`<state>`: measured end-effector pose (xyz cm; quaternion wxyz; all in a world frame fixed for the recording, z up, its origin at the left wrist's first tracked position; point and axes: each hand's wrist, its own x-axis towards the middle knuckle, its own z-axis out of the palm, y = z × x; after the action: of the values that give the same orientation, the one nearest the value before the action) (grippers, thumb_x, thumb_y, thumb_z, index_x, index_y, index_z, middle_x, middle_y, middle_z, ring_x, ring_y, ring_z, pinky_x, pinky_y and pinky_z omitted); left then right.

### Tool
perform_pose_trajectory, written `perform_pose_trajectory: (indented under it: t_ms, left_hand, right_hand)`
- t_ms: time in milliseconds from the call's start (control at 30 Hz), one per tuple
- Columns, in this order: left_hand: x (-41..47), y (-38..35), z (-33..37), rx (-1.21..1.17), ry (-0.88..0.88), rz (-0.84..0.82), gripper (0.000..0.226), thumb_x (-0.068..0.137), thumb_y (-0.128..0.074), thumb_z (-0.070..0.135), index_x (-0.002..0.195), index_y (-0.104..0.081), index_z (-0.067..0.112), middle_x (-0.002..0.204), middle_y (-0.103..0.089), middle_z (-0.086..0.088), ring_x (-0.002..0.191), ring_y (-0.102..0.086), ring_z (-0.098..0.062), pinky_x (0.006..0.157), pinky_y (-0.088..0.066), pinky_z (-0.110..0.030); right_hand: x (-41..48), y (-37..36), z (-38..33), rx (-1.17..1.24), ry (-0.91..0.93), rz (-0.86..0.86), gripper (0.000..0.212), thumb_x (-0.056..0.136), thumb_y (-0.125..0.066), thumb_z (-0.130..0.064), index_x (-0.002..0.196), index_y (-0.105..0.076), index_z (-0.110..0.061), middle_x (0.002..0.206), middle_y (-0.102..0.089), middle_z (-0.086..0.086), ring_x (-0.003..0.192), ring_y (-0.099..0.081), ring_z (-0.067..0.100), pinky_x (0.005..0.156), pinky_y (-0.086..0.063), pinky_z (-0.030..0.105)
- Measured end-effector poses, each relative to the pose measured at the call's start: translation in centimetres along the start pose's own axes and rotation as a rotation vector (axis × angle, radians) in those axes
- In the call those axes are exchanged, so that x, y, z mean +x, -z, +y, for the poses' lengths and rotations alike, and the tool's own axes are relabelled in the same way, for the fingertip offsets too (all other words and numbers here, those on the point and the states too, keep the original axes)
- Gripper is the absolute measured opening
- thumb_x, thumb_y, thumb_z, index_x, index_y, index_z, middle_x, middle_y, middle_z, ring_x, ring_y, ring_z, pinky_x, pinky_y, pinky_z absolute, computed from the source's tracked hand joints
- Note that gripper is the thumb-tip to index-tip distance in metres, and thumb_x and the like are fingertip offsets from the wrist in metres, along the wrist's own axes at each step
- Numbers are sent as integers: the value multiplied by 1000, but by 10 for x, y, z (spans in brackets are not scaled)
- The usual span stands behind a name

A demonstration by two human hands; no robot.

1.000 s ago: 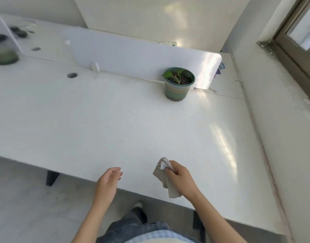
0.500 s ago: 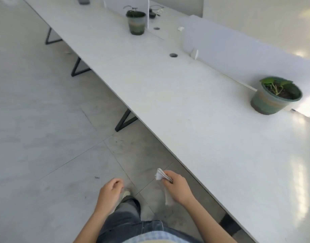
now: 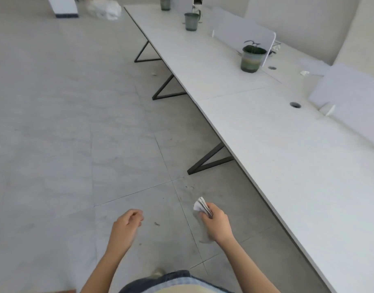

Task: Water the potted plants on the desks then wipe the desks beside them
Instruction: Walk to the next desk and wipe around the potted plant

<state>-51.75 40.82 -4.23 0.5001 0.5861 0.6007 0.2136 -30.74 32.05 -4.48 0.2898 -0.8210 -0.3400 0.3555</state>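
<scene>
My right hand (image 3: 215, 223) grips a crumpled white cloth (image 3: 199, 206) above the floor, left of the long white desk (image 3: 277, 144). My left hand (image 3: 126, 224) hangs beside it with fingers curled and nothing in it. Three potted plants stand on the desk ahead: a green pot (image 3: 251, 59) with a thin sprout beside a white divider (image 3: 245, 32), a second pot (image 3: 191, 21) farther on, and a third pot (image 3: 165, 3) at the far end.
Black angled desk legs (image 3: 209, 159) jut toward the grey tiled floor (image 3: 76, 123). A nearer white divider (image 3: 351, 102) and two cable holes (image 3: 295, 105) sit on the desk. A white bag (image 3: 103, 9) and a white block (image 3: 62, 6) lie far off.
The view has swung left, away from the desk end and its plant by the window. My hands have left the desk top and now hang over the floor, cloth still held.
</scene>
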Motion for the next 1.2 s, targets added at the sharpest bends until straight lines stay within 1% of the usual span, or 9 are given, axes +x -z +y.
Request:
perform_pose_trajectory:
  t_ms: [100, 167, 367, 467, 633, 767, 833, 1033, 1200]
  left_hand:
    - [28, 41, -3, -84, 55, 125, 17, 93, -45, 10, 92, -61, 8, 90, -63, -10, 87, -59, -26, 68, -38, -29]
    - [40, 53, -8, -100, 129, 142, 17, 93, -44, 10, 96, -61, 6, 92, -63, -11, 87, -59, -27, 75, -36, -30]
    - [82, 33, -14, -68, 261, 18, 17, 94, -45, 13, 93, -61, 7, 92, -65, -11, 88, -61, -26, 70, -37, -27]
    - [128, 22, 4, -22, 239, -2, 17, 94, -44, 15, 93, -60, 9, 91, -64, -9, 87, -60, -24, 71, -37, -27]
    - [212, 5, 62, 54, 113, -26, 19, 93, -45, 16, 79, -58, 19, 84, -64, -4, 83, -60, -23, 68, -41, -26]
    - [265, -8, 108, 48, 35, -31, 14, 94, -46, 18, 88, -59, 17, 86, -64, -1, 85, -60, -21, 67, -40, -17]
    - [288, -14, 118, 25, 56, -41, 14, 94, -46, 17, 91, -59, 15, 86, -63, 0, 84, -59, -18, 66, -39, -14]
    - [358, -12, 123, -31, 184, -16, 20, 92, -48, 12, 76, -60, 17, 80, -65, -5, 78, -60, -22, 66, -41, -23]
    - [460, 0, 148, -22, 157, -43, 18, 93, -46, 15, 81, -59, 17, 80, -64, -1, 81, -60, -22, 65, -41, -21]
  right_hand:
    - [22, -29, -35, -30, 6, -29, 23, 89, -45, -14, 102, -57, 0, 79, -57, 9, 75, -52, 26, 64, -36, 31]
    - [32, -42, -52, -65, 0, -81, 24, 90, -45, -15, 107, -57, -4, 85, -61, 12, 84, -57, 32, 67, -40, 33]
    - [75, -51, -83, -133, -16, -169, 30, 92, -45, -21, 119, -53, -10, 96, -65, 12, 92, -61, 30, 72, -43, 31]
    - [112, -46, -96, -139, -17, -179, 32, 93, -44, -24, 120, -52, -10, 106, -66, 15, 97, -61, 31, 79, -47, 33]
    - [198, -19, -127, -133, 23, -126, 29, 91, -44, -18, 115, -54, -7, 97, -65, 15, 92, -60, 32, 75, -45, 34]
    - [264, 7, -156, -24, 30, -17, 19, 90, -44, -15, 102, -57, -9, 69, -53, 1, 71, -50, 23, 61, -36, 30]
    - [292, 9, -163, -8, 9, -30, 12, 90, -44, -16, 93, -55, -11, 65, -49, -2, 67, -47, 20, 61, -36, 31]
    - [351, -1, -183, -93, -29, -188, 25, 91, -41, -19, 109, -56, -10, 82, -56, 7, 74, -50, 22, 57, -36, 27]
    - [434, -13, -228, -125, 1, -128, 26, 91, -42, -19, 111, -55, -8, 84, -58, 9, 78, -54, 25, 66, -37, 27]
